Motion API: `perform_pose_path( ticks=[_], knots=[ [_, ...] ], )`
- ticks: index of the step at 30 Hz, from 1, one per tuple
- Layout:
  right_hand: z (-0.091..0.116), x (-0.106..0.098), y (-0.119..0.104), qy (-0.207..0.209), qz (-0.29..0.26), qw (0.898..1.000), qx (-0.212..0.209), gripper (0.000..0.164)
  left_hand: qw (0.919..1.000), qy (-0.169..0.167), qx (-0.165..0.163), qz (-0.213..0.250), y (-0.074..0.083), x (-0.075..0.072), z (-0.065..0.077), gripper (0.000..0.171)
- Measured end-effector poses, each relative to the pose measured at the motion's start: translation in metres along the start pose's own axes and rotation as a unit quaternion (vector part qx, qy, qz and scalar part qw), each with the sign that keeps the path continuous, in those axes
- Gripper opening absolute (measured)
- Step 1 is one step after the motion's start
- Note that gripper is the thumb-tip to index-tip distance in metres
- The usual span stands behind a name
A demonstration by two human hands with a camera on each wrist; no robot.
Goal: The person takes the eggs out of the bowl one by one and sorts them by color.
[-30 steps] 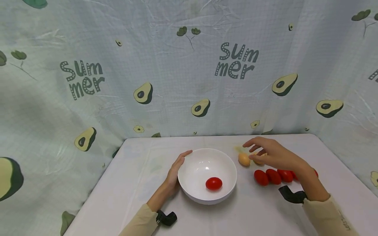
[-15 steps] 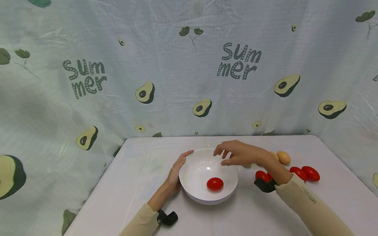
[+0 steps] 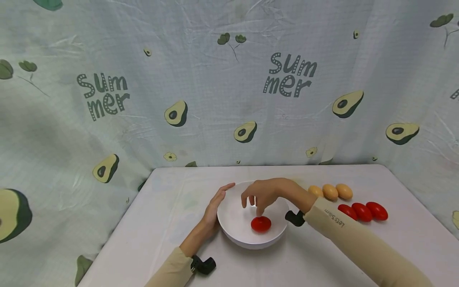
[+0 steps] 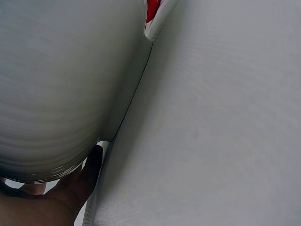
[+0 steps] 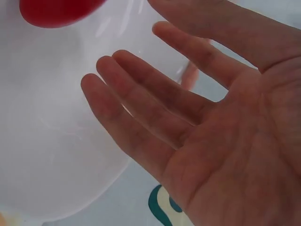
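Observation:
A white bowl [image 3: 233, 233] stands mid-table with a shiny red egg-shaped piece [image 3: 261, 224] in it. My left hand [image 3: 212, 211] rests along the bowl's outer left side, its fingers stretched towards the far rim. In the left wrist view, the left hand [image 4: 51, 202] touches the curved bowl wall [image 4: 61, 94]. My right hand [image 3: 263, 193] is over the bowl, fingers pointing down, close beyond the red piece. Seen from the right wrist, the right hand [image 5: 188, 127] has its fingers spread and loosely bent, holding nothing.
Several yellow egg-shaped pieces [image 3: 330, 192] lie in a row at the back right. Nearer are more red egg-shaped pieces [image 3: 362, 212], part of their row hidden by the right sleeve [image 3: 344, 227]. A printed curtain [image 3: 201, 79] hangs behind the white table [image 3: 172, 199].
My right hand has moved left, from beside the yellow pieces to over the bowl, and lowered with its fingers turned down. The left hand has stayed at the bowl.

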State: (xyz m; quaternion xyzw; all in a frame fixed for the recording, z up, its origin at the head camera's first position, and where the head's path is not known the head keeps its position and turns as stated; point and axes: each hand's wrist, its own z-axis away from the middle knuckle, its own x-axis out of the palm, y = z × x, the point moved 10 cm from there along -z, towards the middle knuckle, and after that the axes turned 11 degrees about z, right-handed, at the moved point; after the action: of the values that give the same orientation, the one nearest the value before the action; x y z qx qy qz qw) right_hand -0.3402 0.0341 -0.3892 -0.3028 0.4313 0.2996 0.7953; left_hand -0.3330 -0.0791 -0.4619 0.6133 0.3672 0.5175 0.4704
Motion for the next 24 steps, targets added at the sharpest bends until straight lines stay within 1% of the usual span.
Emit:
perform_pose_path(
  ticks=[6,10,13,19,21,24],
  knots=[
    [-0.011,0.015,0.004,-0.075,0.006,0.995,0.060,0.034,1.0000,0.001,0.000,0.005,-0.001,0.000,0.001,0.054],
    [-0.012,0.021,0.005,-0.097,0.031,0.992,0.077,0.033,1.0000,0.005,-0.003,0.005,-0.001,0.000,0.001,0.053],
    [-0.013,0.024,0.004,-0.109,0.033,0.991,0.077,0.034,1.0000,0.007,-0.002,0.006,0.000,0.000,0.001,0.052],
    [-0.013,0.033,-0.003,-0.144,0.012,0.987,0.066,0.035,0.9999,0.006,-0.002,0.008,0.000,-0.001,0.001,0.053],
    [-0.013,0.035,-0.003,-0.148,0.009,0.987,0.067,0.035,0.9999,0.004,-0.001,0.010,0.000,0.000,0.001,0.053],
    [-0.015,0.033,-0.002,-0.143,0.017,0.987,0.073,0.033,0.9999,0.002,-0.001,0.013,0.000,0.000,0.001,0.053]
  ],
)
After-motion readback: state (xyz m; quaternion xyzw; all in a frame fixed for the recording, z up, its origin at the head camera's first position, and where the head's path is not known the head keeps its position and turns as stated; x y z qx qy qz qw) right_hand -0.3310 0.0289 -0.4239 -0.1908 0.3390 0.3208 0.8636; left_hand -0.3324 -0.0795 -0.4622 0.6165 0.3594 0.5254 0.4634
